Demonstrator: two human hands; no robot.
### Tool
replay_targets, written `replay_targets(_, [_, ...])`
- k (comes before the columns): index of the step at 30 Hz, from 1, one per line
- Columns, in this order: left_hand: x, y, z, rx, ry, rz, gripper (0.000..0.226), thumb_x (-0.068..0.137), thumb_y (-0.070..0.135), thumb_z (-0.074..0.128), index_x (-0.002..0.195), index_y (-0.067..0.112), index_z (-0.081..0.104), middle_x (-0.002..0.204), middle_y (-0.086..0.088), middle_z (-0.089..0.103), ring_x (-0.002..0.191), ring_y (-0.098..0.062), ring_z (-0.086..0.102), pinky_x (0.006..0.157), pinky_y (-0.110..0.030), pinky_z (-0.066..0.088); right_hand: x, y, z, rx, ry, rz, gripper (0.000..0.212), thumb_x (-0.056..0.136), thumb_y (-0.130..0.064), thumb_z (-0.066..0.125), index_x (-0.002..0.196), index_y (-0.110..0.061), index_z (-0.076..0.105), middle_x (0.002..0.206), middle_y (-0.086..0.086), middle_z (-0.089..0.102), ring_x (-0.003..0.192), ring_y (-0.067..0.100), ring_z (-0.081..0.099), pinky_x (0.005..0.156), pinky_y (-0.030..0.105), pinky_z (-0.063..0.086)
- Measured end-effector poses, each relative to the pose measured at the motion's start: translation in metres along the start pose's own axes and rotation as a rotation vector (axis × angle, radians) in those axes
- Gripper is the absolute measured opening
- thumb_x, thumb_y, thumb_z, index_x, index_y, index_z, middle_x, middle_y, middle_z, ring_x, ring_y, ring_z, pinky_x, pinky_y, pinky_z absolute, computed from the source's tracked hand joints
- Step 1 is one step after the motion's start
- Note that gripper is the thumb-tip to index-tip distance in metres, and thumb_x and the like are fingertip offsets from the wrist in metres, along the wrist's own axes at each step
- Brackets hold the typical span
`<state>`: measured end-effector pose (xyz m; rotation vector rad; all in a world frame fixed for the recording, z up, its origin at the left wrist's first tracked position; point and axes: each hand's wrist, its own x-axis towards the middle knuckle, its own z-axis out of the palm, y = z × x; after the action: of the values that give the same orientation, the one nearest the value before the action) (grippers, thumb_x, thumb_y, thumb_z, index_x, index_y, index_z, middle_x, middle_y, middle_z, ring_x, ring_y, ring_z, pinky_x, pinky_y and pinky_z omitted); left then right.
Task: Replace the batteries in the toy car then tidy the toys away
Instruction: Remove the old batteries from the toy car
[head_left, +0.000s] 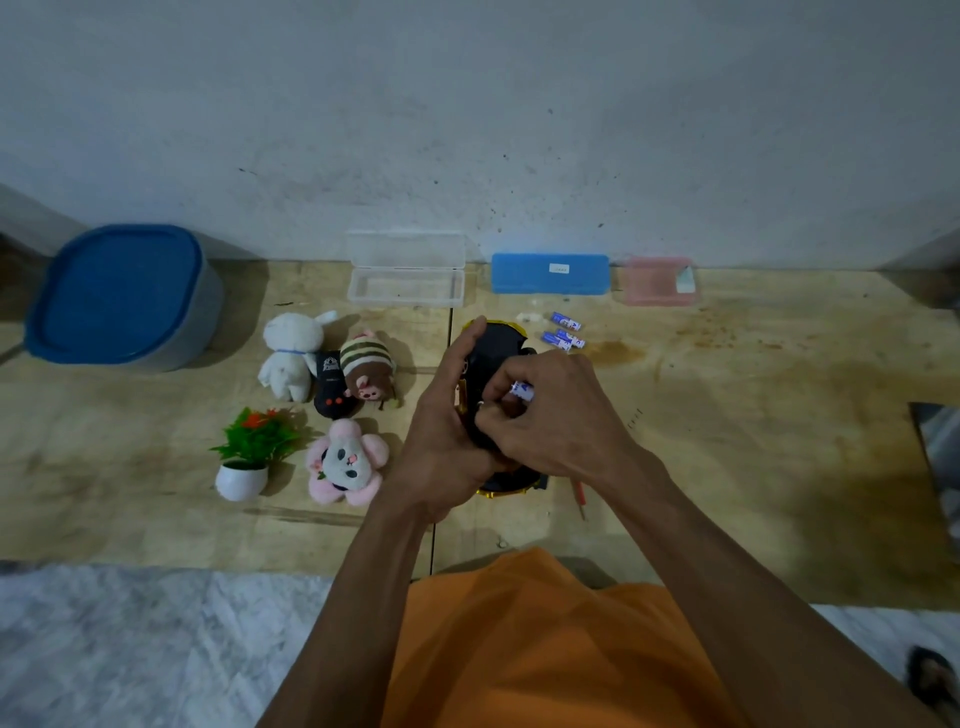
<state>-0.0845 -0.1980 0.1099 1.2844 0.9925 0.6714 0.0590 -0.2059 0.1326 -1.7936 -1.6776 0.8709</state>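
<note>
Wooden board (727, 415) holds plush toys (332, 395), loose batteries (565, 332), clear case (405, 286).

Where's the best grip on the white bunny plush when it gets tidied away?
Take the white bunny plush round its body, coming from above and from its left side. It lies flat on the board with open space on that side, while the black plush lies close against its right. The ears are thin and floppy, so they are probably a poorer hold. Both hands are busy with the toy car.
</note>
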Motion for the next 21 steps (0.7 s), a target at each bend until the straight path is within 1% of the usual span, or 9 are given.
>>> replay_targets(4, [0.001, -0.001, -0.004, -0.031, 0.018, -0.003, 0.114, 0.067, -0.032, 0.07, 0.157, 0.023, 0.026, 0.139, 0.013, 0.057, 0.124, -0.008, 0.061, 0.088, -0.026, 0.056, -0.001, 0.004, -0.003, -0.024, -0.065, -0.105, 0.008, 0.082, -0.026, 0.071, 0.088, -0.021, 0.073, 0.083, -0.009, 0.069, 0.075, 0.005, 0.062, 0.069, 0.022, 0.051])
replay_targets(7, [0.001, -0.003, -0.007, -0.037, 0.002, -0.01, 0.118, 0.066, -0.029, 0.074, 0.157, 0.026, 0.025, 0.136, 0.018, 0.059, 0.123, -0.008, 0.061, 0.087, -0.029, 0.057, 0.003, 0.007, -0.004, -0.074, -0.125, -0.175, 0.009, 0.087, -0.03, 0.072, 0.092, -0.023, 0.07, 0.087, -0.006, 0.062, 0.077, 0.007, 0.058, 0.071, 0.027, 0.048])
replay_targets(9, [0.001, -0.003, -0.008, -0.057, -0.011, -0.024, 0.118, 0.066, -0.031, 0.073, 0.157, 0.028, 0.025, 0.133, 0.018, 0.062, 0.12, -0.011, 0.064, 0.086, -0.037, 0.06, 0.005, 0.007, -0.003, -0.102, -0.16, -0.184, 0.008, 0.09, -0.029, 0.068, 0.094, -0.022, 0.067, 0.09, -0.005, 0.058, 0.081, 0.009, 0.056, 0.073, 0.03, 0.048])
replay_targets(11, [0.001, -0.003, -0.008, -0.091, -0.025, -0.032, 0.118, 0.066, -0.029, 0.073, 0.157, 0.031, 0.025, 0.138, 0.009, 0.06, 0.121, -0.02, 0.065, 0.088, -0.047, 0.059, 0.006, 0.006, -0.003, -0.031, -0.126, -0.182, 0.006, 0.093, -0.027, 0.066, 0.095, -0.021, 0.066, 0.093, -0.006, 0.058, 0.083, 0.005, 0.056, 0.074, 0.022, 0.046])
replay_targets(13, [0.0, -0.002, -0.008, -0.129, -0.02, -0.038, 0.117, 0.065, -0.023, 0.075, 0.156, 0.033, 0.027, 0.144, 0.0, 0.055, 0.121, -0.027, 0.065, 0.089, -0.051, 0.058, 0.005, 0.003, -0.008, 0.184, -0.028, -0.117, 0.004, 0.095, -0.023, 0.065, 0.092, -0.02, 0.065, 0.088, -0.008, 0.062, 0.08, 0.002, 0.058, 0.073, 0.015, 0.044])
replay_targets(16, [-0.002, -0.002, -0.009, -0.168, 0.008, -0.049, 0.117, 0.062, -0.019, 0.077, 0.154, 0.035, 0.03, 0.151, -0.003, 0.047, 0.119, -0.031, 0.064, 0.089, -0.056, 0.058, 0.004, -0.001, -0.017, 0.768, 0.044, 0.127, 0.016, 0.098, -0.017, 0.056, 0.086, -0.012, 0.066, 0.073, -0.002, 0.063, 0.067, 0.011, 0.058, 0.06, 0.023, 0.045])
replay_targets(18, [-0.002, -0.005, -0.009, -0.184, 0.003, -0.053, 0.118, 0.062, -0.019, 0.077, 0.155, 0.035, 0.028, 0.152, -0.002, 0.046, 0.12, -0.032, 0.064, 0.089, -0.055, 0.058, 0.003, -0.005, -0.023, 1.146, 0.026, 0.289, 0.022, 0.097, -0.021, 0.047, 0.093, -0.007, 0.063, 0.072, 0.005, 0.061, 0.061, 0.017, 0.054, 0.052, 0.029, 0.041])
replay_targets(20, [-0.002, -0.007, -0.01, -0.211, -0.007, -0.064, 0.12, 0.063, -0.021, 0.075, 0.156, 0.034, 0.025, 0.15, -0.001, 0.048, 0.12, -0.035, 0.063, 0.088, -0.052, 0.059, 0.001, -0.008, -0.025, 1.316, 0.034, 0.431, 0.024, 0.096, -0.027, 0.049, 0.1, -0.006, 0.06, 0.068, 0.006, 0.054, 0.054, 0.017, 0.047, 0.047, 0.026, 0.035])
replay_targets(21, [-0.002, -0.008, -0.01, -0.221, -0.013, -0.068, 0.121, 0.062, -0.021, 0.075, 0.157, 0.034, 0.024, 0.15, -0.001, 0.048, 0.121, -0.036, 0.062, 0.087, -0.05, 0.059, -0.001, -0.01, -0.025, 1.29, 0.059, 0.489, 0.022, 0.097, -0.029, 0.053, 0.098, -0.007, 0.059, 0.065, 0.003, 0.049, 0.051, 0.015, 0.042, 0.045, 0.025, 0.03])
